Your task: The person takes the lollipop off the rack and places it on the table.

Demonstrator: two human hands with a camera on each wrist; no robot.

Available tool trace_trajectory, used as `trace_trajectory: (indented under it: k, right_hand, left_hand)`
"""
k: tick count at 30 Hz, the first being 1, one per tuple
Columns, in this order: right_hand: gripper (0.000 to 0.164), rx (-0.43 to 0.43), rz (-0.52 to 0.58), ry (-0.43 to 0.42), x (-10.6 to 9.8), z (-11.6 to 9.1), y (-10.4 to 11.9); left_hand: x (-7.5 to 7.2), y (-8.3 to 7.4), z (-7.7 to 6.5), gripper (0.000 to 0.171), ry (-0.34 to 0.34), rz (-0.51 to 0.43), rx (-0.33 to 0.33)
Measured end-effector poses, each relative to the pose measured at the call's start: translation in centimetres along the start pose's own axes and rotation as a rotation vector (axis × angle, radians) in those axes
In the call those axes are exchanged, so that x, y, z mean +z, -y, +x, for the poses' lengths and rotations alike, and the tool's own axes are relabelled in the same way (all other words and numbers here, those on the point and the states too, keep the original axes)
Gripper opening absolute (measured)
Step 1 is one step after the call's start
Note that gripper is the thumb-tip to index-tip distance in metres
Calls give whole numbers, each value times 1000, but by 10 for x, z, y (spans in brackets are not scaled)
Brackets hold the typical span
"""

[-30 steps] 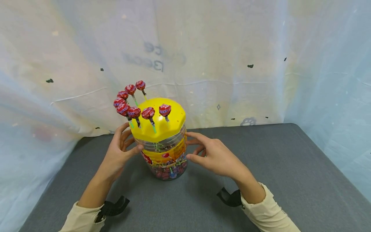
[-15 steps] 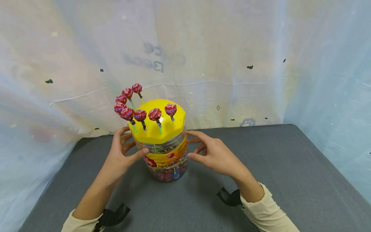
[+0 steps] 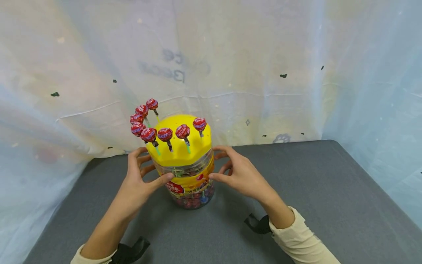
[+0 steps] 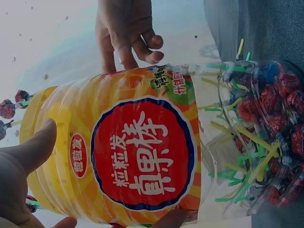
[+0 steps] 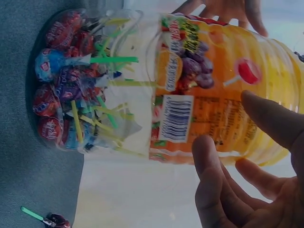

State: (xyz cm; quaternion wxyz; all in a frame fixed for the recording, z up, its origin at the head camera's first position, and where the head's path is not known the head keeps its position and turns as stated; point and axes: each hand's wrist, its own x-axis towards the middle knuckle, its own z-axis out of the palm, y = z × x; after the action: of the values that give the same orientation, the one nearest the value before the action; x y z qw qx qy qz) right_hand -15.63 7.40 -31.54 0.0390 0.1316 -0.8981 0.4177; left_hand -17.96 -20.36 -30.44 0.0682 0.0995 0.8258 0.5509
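Note:
A clear plastic jar (image 3: 189, 180) of lollipops stands upright on the grey table, topped by a yellow lid (image 3: 181, 156). Several red-wrapped lollipops (image 3: 165, 134) are stuck in the lid in a curved row, heads up. My left hand (image 3: 136, 187) grips the jar's left side, thumb across the front and fingers round behind. From the right, my right hand (image 3: 245, 176) holds the jar between thumb and fingers. The left wrist view shows a round red label (image 4: 142, 156); a barcode (image 5: 175, 118) faces the right wrist camera. Loose lollipops (image 5: 61, 85) fill the jar's bottom.
A loose lollipop (image 5: 56, 220) lies on the table in the right wrist view. The grey table (image 3: 296, 190) extends on both sides of the jar. Behind it hangs a pale plastic sheet (image 3: 230, 73). Black straps (image 3: 258, 223) hang at both wrists.
The jar has turned on the spot: its front label and near lollipops have shifted right, the far lollipops left and nearer. My left thumb has moved right with the front; the right hand has moved slightly.

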Motion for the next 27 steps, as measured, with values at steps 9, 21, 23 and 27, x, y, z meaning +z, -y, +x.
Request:
trace_trajectory:
  k: [9, 21, 23, 27]
  right_hand:
    - [72, -2, -36, -68, 9, 3, -3]
    - [75, 13, -73, -68, 9, 4, -1]
    - [77, 25, -82, -58, 9, 3, 2]
    - [80, 52, -105, -51, 9, -1, 8]
  left_hand:
    - [-1, -1, 1, 101, 3, 21, 13]
    - [2, -1, 2, 102, -16, 26, -14]
    - [-2, 4, 6, 101, 4, -8, 11]
    - [-8, 14, 14, 101, 53, -95, 62]
